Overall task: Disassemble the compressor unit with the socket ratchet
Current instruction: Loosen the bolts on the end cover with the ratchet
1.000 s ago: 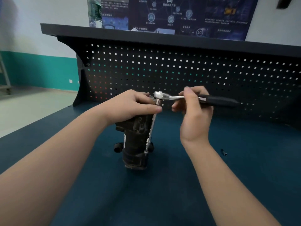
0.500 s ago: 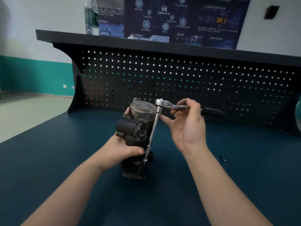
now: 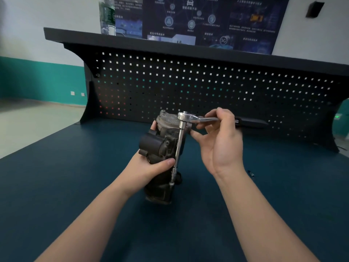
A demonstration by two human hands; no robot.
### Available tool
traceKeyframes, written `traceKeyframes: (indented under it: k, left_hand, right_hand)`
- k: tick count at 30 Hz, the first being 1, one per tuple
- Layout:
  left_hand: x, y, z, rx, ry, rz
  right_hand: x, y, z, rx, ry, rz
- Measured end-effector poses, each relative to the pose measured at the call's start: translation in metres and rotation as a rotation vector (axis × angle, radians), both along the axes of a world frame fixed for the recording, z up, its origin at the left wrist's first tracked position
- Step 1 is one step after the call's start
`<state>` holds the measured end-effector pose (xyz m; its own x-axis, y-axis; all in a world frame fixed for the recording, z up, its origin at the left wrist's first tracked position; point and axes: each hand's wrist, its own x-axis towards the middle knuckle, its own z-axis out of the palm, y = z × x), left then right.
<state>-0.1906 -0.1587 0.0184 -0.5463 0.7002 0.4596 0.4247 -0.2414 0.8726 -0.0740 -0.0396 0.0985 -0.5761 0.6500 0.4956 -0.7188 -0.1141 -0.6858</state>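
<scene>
Since a second ago the left hand (image 3: 151, 167) has dropped from the top of the compressor unit (image 3: 162, 148) to its middle, where it now grips the dark body, thumb across the front and fingers wrapped round the far side. Over the last half second little has shifted.

That compressor unit stands upright on the blue bench (image 3: 56, 176), about midway between its left and right edges and nearer the back edge than the front. Its grey metal head is uncovered at the top.

On the other side, the right hand (image 3: 221, 140) pinches the chrome shank of the socket ratchet (image 3: 190, 118) just behind the head, fingers curled over it and palm turned toward the camera. A black handle runs off to the right. From the ratchet head a long extension bar (image 3: 178, 146) slopes down along the unit's right side to a fastener low on the body.

A small bit (image 3: 251, 173) lies on the bench toward the right edge. Behind stands a pegboard (image 3: 207, 87), with a bottle (image 3: 107, 16) on its top shelf.
</scene>
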Motion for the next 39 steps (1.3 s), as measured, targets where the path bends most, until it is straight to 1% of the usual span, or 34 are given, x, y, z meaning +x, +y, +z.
traceKeyframes:
  k: [6,11,15,19,22,25,29,31,33,34,35,36,37,39]
  left_hand:
    - [0.047,-0.018,0.001,0.017,0.046,0.021]
    - [0.079,-0.031,0.000,0.018,0.042,-0.018]
    - [0.090,-0.036,0.002,-0.033,0.062,-0.073]
    - [0.091,-0.039,0.006,-0.047,0.077,-0.079]
    - [0.088,-0.041,0.006,0.007,0.026,-0.077]
    - [0.081,-0.046,0.006,0.013,-0.026,-0.114]
    - [0.078,-0.052,0.009,0.009,0.014,-0.108]
    - [0.078,-0.052,0.010,0.027,0.039,-0.075]
    - [0.078,-0.054,0.015,0.079,0.026,0.039]
    - [0.079,-0.057,0.021,0.102,0.041,0.112]
    - [0.080,-0.061,0.030,0.128,0.104,0.170]
    - [0.082,-0.065,0.041,0.142,0.204,0.187]
    - [0.083,-0.066,0.056,0.120,0.316,0.165]
    - [0.088,-0.063,0.088,-0.012,0.488,0.068]
  right_hand:
    - [0.049,-0.024,0.003,-0.016,-0.013,-0.031]
    - [0.088,-0.040,-0.001,0.000,0.004,-0.028]
    - [0.106,-0.043,-0.006,-0.005,0.011,-0.036]
    - [0.106,-0.040,-0.006,-0.028,-0.001,-0.011]
    - [0.095,-0.041,0.000,-0.023,-0.009,-0.003]
    - [0.087,-0.040,0.003,-0.008,-0.012,0.000]
    - [0.087,-0.036,0.001,0.001,-0.013,0.034]
    - [0.087,-0.033,0.000,0.000,-0.010,0.035]
    - [0.087,-0.032,0.000,0.010,-0.008,0.036]
    - [0.087,-0.032,0.000,0.016,-0.008,0.036]
    - [0.087,-0.031,0.000,0.024,-0.008,0.036]
    - [0.087,-0.031,-0.001,0.034,-0.008,0.035]
    - [0.087,-0.030,-0.001,0.045,-0.011,0.032]
    - [0.087,-0.031,-0.001,0.064,-0.021,0.024]
